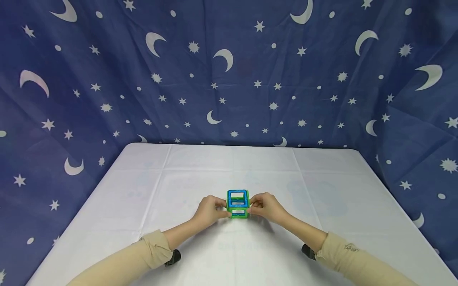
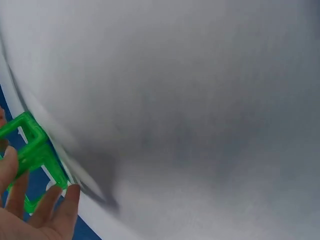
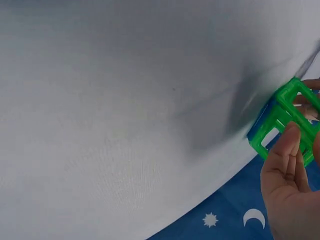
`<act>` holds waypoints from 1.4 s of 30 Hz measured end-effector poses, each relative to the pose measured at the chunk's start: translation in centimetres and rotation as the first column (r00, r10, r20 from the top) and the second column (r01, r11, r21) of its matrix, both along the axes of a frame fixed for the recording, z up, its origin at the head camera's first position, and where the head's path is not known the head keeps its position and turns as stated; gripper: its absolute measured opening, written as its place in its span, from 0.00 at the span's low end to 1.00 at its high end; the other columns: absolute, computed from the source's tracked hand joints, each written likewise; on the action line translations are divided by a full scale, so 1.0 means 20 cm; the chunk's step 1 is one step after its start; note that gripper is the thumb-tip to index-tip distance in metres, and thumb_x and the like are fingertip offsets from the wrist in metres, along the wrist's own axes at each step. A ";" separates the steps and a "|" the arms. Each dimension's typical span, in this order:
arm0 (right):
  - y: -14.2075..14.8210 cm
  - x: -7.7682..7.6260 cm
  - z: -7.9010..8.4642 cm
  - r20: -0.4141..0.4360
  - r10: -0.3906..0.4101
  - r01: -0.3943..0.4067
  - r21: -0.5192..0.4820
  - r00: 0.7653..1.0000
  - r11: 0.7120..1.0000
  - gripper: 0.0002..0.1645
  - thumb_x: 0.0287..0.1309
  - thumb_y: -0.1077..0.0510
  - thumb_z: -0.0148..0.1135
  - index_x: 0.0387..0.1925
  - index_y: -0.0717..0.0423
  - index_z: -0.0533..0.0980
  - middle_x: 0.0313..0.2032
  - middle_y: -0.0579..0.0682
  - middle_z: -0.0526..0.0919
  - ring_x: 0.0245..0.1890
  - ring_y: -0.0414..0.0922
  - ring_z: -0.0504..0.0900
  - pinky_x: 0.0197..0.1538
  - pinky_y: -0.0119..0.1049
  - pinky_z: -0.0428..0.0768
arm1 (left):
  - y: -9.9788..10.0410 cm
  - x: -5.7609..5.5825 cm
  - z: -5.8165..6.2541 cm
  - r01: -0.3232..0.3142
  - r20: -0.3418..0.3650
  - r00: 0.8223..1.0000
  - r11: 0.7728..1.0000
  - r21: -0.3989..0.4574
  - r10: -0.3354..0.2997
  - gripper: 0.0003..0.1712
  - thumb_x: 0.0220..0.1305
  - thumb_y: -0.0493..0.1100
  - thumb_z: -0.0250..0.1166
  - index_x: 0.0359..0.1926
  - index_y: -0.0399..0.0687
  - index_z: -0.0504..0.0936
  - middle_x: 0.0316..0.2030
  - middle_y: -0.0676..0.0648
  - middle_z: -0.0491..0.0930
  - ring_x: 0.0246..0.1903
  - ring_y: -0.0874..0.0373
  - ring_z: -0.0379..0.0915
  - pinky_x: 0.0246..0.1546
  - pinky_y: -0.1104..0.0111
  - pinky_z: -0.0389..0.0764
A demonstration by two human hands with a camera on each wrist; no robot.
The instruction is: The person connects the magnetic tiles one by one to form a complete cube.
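Observation:
A small cube of open-frame magnetic tiles (image 1: 237, 206) is held between the two hands near the middle of the white table. Its top tile is blue, while green frames form the front and sides. From the left, my left hand (image 1: 209, 210) grips the cube with thumb and fingers. On the opposite side my right hand (image 1: 267, 207) pinches it. In the left wrist view, the left thumb lies against a green side frame (image 2: 34, 149) and the other fingers curl beneath. The right wrist view has the right thumb pressed on another green frame (image 3: 295, 114).
A white cloth (image 1: 200, 163) with fold lines covers the table. Behind and beside it hangs a dark blue curtain (image 1: 250, 63) with moons and stars. Black wrist-camera parts (image 1: 173, 257) stick out below both beige sleeves (image 1: 143, 254).

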State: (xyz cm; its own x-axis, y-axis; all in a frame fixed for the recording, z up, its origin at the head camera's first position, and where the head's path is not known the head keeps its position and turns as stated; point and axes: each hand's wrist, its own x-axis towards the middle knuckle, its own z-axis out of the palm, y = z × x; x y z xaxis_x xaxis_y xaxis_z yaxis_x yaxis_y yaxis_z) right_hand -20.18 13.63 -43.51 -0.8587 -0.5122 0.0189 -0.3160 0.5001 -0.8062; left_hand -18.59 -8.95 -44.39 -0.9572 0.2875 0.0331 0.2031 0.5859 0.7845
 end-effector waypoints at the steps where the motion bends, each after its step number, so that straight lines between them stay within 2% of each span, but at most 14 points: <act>1: 0.00 0.00 -0.01 -0.004 -0.007 0.007 -0.009 1.000 1.000 0.10 0.53 0.63 0.66 0.32 0.71 0.79 0.23 0.56 0.82 0.20 0.44 0.79 0.25 0.29 0.79 | 0.00 0.00 0.00 -0.005 -0.011 1.000 1.000 -0.004 0.005 0.11 0.47 0.39 0.74 0.33 0.38 0.87 0.43 0.38 0.84 0.49 0.43 0.78 0.50 0.50 0.77; 4: -0.01 0.01 -0.02 0.000 -0.027 0.027 -0.027 1.000 0.999 0.08 0.53 0.65 0.65 0.27 0.70 0.79 0.22 0.58 0.83 0.22 0.48 0.82 0.26 0.34 0.82 | 0.01 -0.01 -0.01 -0.022 -0.025 0.999 1.000 -0.015 0.021 0.08 0.46 0.39 0.74 0.29 0.39 0.87 0.40 0.40 0.85 0.46 0.45 0.80 0.49 0.51 0.78; 9: -0.02 0.02 -0.02 -0.029 -0.033 0.032 -0.018 0.999 0.999 0.07 0.54 0.66 0.64 0.25 0.68 0.79 0.21 0.58 0.83 0.21 0.49 0.82 0.26 0.38 0.82 | 0.02 -0.03 -0.01 -0.001 -0.054 0.999 1.000 -0.031 -0.001 0.07 0.45 0.38 0.74 0.27 0.38 0.87 0.37 0.41 0.86 0.44 0.45 0.81 0.46 0.55 0.81; 12: -0.01 0.02 -0.01 -0.043 -0.026 0.026 0.000 0.999 1.000 0.07 0.55 0.65 0.63 0.25 0.66 0.79 0.21 0.57 0.83 0.21 0.48 0.81 0.25 0.35 0.81 | 0.02 -0.03 -0.01 0.018 -0.086 0.996 0.998 -0.062 -0.023 0.07 0.46 0.38 0.74 0.26 0.39 0.87 0.35 0.42 0.86 0.43 0.46 0.82 0.46 0.56 0.81; 15: 0.00 0.01 0.00 -0.062 -0.012 0.018 0.085 0.998 0.996 0.07 0.53 0.63 0.66 0.28 0.66 0.79 0.23 0.55 0.83 0.23 0.44 0.80 0.26 0.31 0.79 | 0.01 -0.04 0.00 0.042 -0.078 0.996 0.990 -0.132 -0.053 0.11 0.45 0.42 0.75 0.28 0.38 0.85 0.33 0.43 0.86 0.37 0.48 0.81 0.43 0.56 0.81; 17: 0.01 0.00 0.01 -0.057 -0.023 0.033 0.184 0.998 0.982 0.14 0.48 0.61 0.70 0.35 0.67 0.78 0.28 0.54 0.83 0.27 0.43 0.78 0.31 0.31 0.78 | 0.00 -0.05 0.01 0.061 -0.045 0.996 0.977 -0.204 -0.072 0.22 0.43 0.45 0.77 0.37 0.35 0.82 0.35 0.42 0.84 0.36 0.49 0.78 0.42 0.56 0.79; 19: 0.02 -0.02 0.01 -0.047 -0.020 0.032 0.286 0.999 0.958 0.29 0.44 0.59 0.74 0.47 0.68 0.75 0.35 0.54 0.81 0.31 0.42 0.75 0.37 0.34 0.76 | 0.00 -0.06 0.01 0.093 0.008 0.996 0.961 -0.260 -0.094 0.37 0.40 0.47 0.79 0.50 0.33 0.76 0.37 0.41 0.80 0.35 0.50 0.74 0.40 0.57 0.78; 21: 0.02 -0.04 0.01 -0.029 0.012 -0.001 0.358 0.999 0.934 0.44 0.43 0.55 0.75 0.60 0.68 0.66 0.42 0.56 0.77 0.36 0.44 0.72 0.42 0.37 0.74 | 0.00 -0.09 0.01 0.126 0.048 0.992 0.946 -0.298 -0.117 0.51 0.38 0.48 0.80 0.61 0.33 0.65 0.38 0.42 0.76 0.37 0.53 0.71 0.41 0.60 0.77; 22: 0.02 -0.05 0.00 -0.021 0.033 -0.022 0.376 0.999 0.926 0.49 0.45 0.54 0.74 0.65 0.68 0.61 0.43 0.57 0.76 0.37 0.44 0.71 0.43 0.39 0.73 | 0.01 -0.10 0.00 0.147 0.063 0.989 0.945 -0.291 -0.135 0.53 0.38 0.48 0.80 0.63 0.33 0.63 0.37 0.43 0.76 0.35 0.55 0.70 0.39 0.61 0.76; 25: 0.00 -0.08 -0.01 -0.004 0.127 -0.118 0.346 0.992 0.931 0.55 0.51 0.51 0.69 0.69 0.69 0.49 0.45 0.58 0.75 0.39 0.44 0.72 0.45 0.40 0.75 | 0.03 -0.13 -0.02 0.205 0.078 0.978 0.950 -0.234 -0.192 0.48 0.41 0.45 0.79 0.61 0.33 0.66 0.31 0.47 0.75 0.30 0.59 0.67 0.34 0.68 0.75; 28: -0.01 -0.09 -0.03 -0.010 0.158 -0.149 0.278 0.987 0.949 0.48 0.54 0.52 0.67 0.67 0.71 0.54 0.39 0.54 0.78 0.34 0.42 0.75 0.40 0.35 0.77 | 0.04 -0.14 -0.03 0.227 0.059 0.974 0.959 -0.171 -0.221 0.36 0.42 0.42 0.78 0.52 0.35 0.73 0.25 0.50 0.74 0.25 0.61 0.65 0.26 0.74 0.70; 30: -0.01 -0.09 -0.04 -0.026 0.146 -0.135 0.254 0.989 0.958 0.43 0.53 0.53 0.68 0.62 0.71 0.60 0.35 0.52 0.79 0.30 0.39 0.75 0.36 0.30 0.77 | 0.06 -0.14 -0.03 0.217 0.046 0.976 0.963 -0.158 -0.212 0.33 0.41 0.41 0.78 0.49 0.36 0.75 0.24 0.51 0.72 0.24 0.62 0.64 0.24 0.76 0.67; 35: 0.00 -0.09 -0.02 -0.082 0.108 -0.080 0.287 0.991 0.954 0.39 0.45 0.52 0.73 0.53 0.70 0.68 0.29 0.49 0.78 0.26 0.38 0.72 0.31 0.26 0.73 | 0.08 -0.14 -0.02 0.202 0.052 0.979 0.961 -0.189 -0.195 0.32 0.39 0.42 0.79 0.46 0.38 0.77 0.20 0.52 0.71 0.21 0.63 0.63 0.22 0.76 0.67; 42: 0.07 -0.11 -0.03 -0.122 0.107 -0.062 0.322 0.987 0.945 0.35 0.39 0.50 0.76 0.44 0.64 0.70 0.27 0.49 0.77 0.27 0.40 0.72 0.30 0.26 0.72 | 0.14 -0.20 0.00 0.247 0.097 0.969 0.930 -0.271 -0.229 0.31 0.38 0.47 0.80 0.44 0.41 0.77 0.22 0.53 0.70 0.23 0.62 0.63 0.24 0.75 0.67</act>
